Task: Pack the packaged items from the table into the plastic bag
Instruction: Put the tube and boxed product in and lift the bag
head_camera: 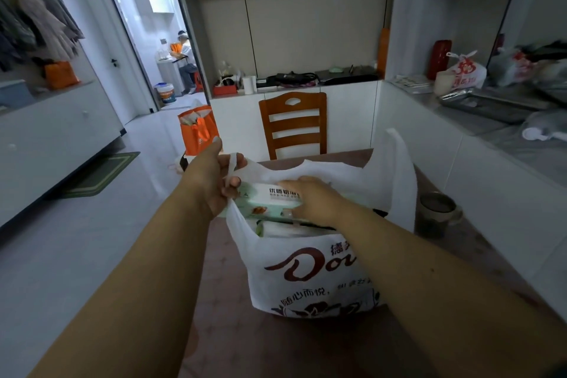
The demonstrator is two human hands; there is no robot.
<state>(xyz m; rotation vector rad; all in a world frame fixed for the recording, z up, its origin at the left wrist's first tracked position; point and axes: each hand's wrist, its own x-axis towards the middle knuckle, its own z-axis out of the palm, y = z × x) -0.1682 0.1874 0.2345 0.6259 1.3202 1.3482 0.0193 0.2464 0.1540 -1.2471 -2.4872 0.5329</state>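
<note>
A white plastic bag (310, 276) with brown lettering stands open on the table (233, 331). My left hand (211, 176) pinches the bag's left handle and holds the mouth apart. My right hand (310, 198) rests on top of a pale green and white package (270, 198) that sits in the bag's mouth, fingers wrapped over its right end. More packages lie below it inside the bag, mostly hidden. The bag's right handle stands up loose behind my right arm.
A dark mug (437, 213) stands on the table right of the bag. A wooden chair (293, 124) faces the table's far side. An orange bag (198, 130) sits on the floor to the left. A cluttered counter (491, 107) runs along the right.
</note>
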